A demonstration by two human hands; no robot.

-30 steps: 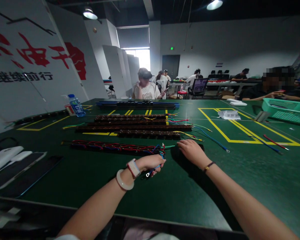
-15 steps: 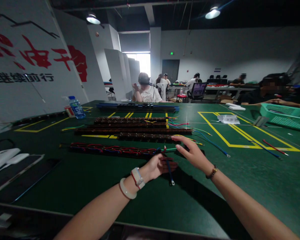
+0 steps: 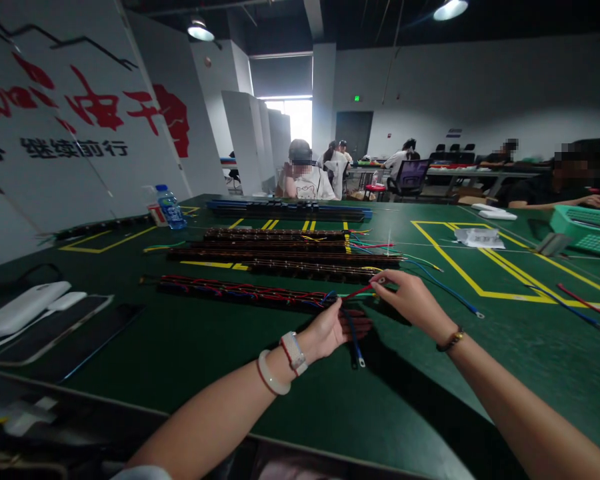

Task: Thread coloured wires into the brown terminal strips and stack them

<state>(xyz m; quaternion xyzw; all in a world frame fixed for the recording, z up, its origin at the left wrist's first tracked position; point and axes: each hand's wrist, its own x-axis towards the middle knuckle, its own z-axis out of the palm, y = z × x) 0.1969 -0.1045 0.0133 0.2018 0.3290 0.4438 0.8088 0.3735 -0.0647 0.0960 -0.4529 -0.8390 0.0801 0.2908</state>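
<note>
My left hand (image 3: 336,328) is closed round a blue wire (image 3: 353,337) at the right end of the nearest terminal strip (image 3: 240,292), which is full of red and blue wires. The blue wire hangs down from that hand, with a metal lug at its tip. My right hand (image 3: 414,300) pinches the end of a red wire (image 3: 359,291) just right of the strip and holds it slightly above the green table (image 3: 230,360). The two hands are close together, a short gap between them.
Several more dark strips (image 3: 280,255) lie behind, with loose coloured wires (image 3: 450,290) to their right. A water bottle (image 3: 170,207) stands at the far left, white and black devices (image 3: 35,317) near left, a green basket (image 3: 587,230) far right. People sit at the far side.
My right hand went from lying flat on the table to pinching a red wire. My left hand stayed at the strip's end, and the blue wire now hangs straight down from it.
</note>
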